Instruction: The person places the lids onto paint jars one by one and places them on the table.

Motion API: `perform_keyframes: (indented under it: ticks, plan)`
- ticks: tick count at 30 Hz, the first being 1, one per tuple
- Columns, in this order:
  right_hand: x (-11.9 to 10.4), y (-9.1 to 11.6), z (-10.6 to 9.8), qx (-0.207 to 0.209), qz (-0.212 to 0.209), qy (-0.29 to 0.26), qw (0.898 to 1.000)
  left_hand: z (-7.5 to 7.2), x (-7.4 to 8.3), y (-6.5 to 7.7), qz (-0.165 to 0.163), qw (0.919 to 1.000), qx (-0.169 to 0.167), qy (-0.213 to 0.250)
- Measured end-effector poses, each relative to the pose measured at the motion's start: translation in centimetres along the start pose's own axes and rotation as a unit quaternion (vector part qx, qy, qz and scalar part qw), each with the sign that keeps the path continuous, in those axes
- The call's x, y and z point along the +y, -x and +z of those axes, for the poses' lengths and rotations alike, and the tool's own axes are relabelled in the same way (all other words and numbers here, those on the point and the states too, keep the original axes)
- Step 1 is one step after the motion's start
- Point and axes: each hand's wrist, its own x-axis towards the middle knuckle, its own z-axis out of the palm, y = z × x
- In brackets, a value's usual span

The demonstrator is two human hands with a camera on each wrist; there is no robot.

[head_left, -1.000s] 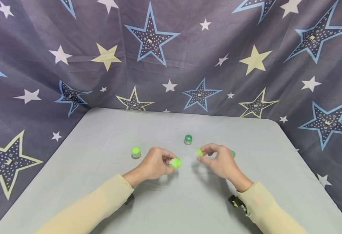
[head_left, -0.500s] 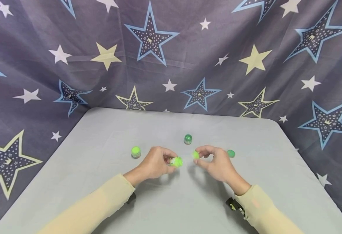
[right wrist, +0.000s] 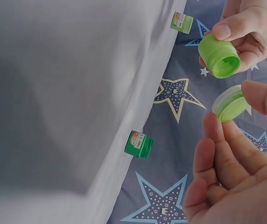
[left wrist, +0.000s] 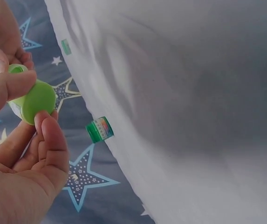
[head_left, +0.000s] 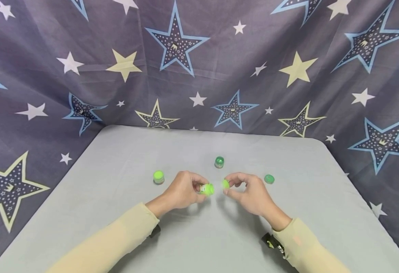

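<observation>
My left hand (head_left: 184,189) grips a small light green jar (head_left: 207,189) between thumb and fingers. Its mouth faces right, and green shows inside it in the right wrist view. A light green lid (right wrist: 231,103) is pinched at its edge by my right hand (head_left: 254,192), a short gap from the jar's mouth in the head view. Both hands are raised over the table's middle. Behind them stands a dark green jar (head_left: 219,162) with a printed label. A dark green lid (head_left: 269,179) lies flat beyond my right hand.
A second light green jar (head_left: 159,177) stands left of my left hand. All of this is on a table with a pale grey cloth (head_left: 134,151). A dark curtain with stars (head_left: 213,76) surrounds the table's back and sides.
My right hand has moved left and slightly down with the light green lid, closer to the jar, uncovering the dark green lid behind it. The left hand has shifted slightly right.
</observation>
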Motion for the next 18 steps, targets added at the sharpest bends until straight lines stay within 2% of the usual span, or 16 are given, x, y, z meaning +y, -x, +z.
perform_keyframes:
  ticks: [10,18]
  plan:
    - [-0.18,0.14,0.51,-0.014,0.001,-0.016,1.0,0.32,-0.01,0.04,0.012,0.9999,-0.002,-0.003]
    - [-0.46,0.31,0.66,-0.018,0.006,-0.017,1.0,0.64,0.11,0.02,0.01,0.9999,-0.002,-0.014]
